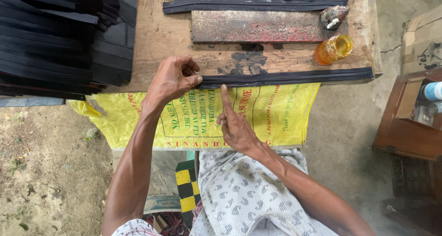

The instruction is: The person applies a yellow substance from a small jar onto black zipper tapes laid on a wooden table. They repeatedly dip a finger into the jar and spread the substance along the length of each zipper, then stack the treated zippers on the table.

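Left hand [172, 79] pinches black strip [287, 77] — fingertips hidden

left hand [172, 79] pinching the end of a long black strip [287, 77] along the wooden bench [156, 38] edge. right hand [235, 125] pressing one fingertip on it, above yellow sacking [271, 112]. amber jar [334, 48] near the strip's far end.
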